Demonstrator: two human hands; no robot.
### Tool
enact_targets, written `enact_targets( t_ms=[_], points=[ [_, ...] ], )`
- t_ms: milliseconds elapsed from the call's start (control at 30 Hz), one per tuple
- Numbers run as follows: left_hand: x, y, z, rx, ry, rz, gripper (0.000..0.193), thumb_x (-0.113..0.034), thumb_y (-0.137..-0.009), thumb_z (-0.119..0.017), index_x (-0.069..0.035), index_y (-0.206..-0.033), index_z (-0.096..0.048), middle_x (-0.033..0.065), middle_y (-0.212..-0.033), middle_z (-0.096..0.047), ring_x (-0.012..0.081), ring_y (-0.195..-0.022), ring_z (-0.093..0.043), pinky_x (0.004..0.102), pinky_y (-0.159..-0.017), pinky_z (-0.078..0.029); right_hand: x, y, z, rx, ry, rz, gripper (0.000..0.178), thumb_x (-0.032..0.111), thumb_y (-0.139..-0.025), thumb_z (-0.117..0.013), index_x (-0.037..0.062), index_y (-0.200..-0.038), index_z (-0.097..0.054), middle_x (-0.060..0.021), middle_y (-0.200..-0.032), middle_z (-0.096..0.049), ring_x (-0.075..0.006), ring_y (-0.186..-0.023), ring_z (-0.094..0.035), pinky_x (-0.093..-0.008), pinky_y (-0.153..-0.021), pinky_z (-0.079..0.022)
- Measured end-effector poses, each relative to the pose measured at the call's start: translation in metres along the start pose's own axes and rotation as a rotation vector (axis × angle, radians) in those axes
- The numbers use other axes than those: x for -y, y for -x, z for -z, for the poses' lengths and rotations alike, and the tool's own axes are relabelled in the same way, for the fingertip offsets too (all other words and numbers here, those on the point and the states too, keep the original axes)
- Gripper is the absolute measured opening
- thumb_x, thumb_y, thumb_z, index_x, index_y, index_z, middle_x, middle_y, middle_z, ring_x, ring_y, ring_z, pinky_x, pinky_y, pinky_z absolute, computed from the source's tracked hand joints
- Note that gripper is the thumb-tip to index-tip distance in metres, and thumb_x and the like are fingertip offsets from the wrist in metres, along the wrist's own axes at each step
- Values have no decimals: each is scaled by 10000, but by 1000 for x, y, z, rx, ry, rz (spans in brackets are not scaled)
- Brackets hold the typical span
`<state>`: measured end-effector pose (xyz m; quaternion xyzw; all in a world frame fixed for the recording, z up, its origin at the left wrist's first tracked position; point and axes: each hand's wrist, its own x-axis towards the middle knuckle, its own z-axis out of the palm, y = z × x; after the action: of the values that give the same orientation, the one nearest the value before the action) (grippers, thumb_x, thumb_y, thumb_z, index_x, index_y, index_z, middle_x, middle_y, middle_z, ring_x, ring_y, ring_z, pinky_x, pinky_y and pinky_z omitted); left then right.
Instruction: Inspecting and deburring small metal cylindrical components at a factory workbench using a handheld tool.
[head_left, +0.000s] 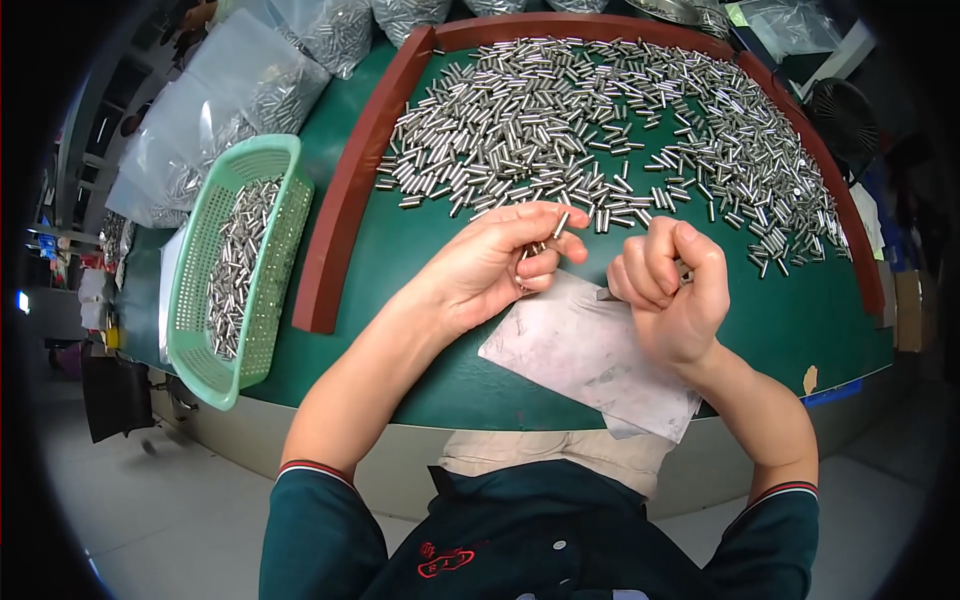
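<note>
My left hand is closed around a few small metal pins, one metal pin standing up between thumb and fingertips. Beside it, my right hand is curled into a fist, and the end of a metal piece pokes out at its left side; the rest of that piece is hidden by the fingers. Both hands hover over a smudged whitish cloth at the near edge of the green table. Just beyond them spreads a large heap of shiny cylindrical pins.
A red-brown frame borders the heap on the left, back and right. Left of it stands a light green perforated basket part filled with pins. Plastic bags of pins line the back left. A dark fan is at the right.
</note>
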<state>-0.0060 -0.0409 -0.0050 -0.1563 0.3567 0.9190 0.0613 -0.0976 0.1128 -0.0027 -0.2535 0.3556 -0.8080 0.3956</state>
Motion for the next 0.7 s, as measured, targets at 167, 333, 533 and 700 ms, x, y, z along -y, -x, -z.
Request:
enact_targets(
  t_ms=[167, 333, 533, 700],
  points=[
    [-10, 4, -5, -119, -27, -156, 318, -276, -892, -430, -49, -671, -470, 15, -629, -408, 68, -510, -312, 192, -439, -267, 0, 2, 4, 0, -10, 0, 359, 232, -850, -322, 91, -521, -291, 15, -429, -249, -74, -401, -182, -245, -410, -179],
    [-13, 4, 0, -335, -686, -375, 249, -220, -862, -511, -58, -672, -522, -51, -532, -378, 48, -458, -290, 189, -431, -239, 0, 2, 2, 6, 10, -7, 358, 233, -846, -327, 93, -519, -289, 18, -428, -244, -71, -399, -176, -243, -408, -177],
    [-12, 4, 4, -621, -1673, -646, 131, -41, -685, -615, -13, -810, -589, 53, -467, -391, 110, -423, -397, 266, -439, -344, 1, 0, 4, 0, 10, -6, 354, 229, -843, -325, 92, -518, -291, 19, -424, -243, -70, -397, -176, -241, -409, -178],
    [-17, 5, 9, -483, -1800, -679, 127, -31, -703, -592, -26, -830, -601, 96, -512, -496, 168, -463, -514, 283, -474, -402, 2, 0, 1, 5, 18, -10, 351, 228, -842, -324, 91, -520, -290, 22, -425, -241, -71, -402, -175, -243, -414, -181]
  ],
)
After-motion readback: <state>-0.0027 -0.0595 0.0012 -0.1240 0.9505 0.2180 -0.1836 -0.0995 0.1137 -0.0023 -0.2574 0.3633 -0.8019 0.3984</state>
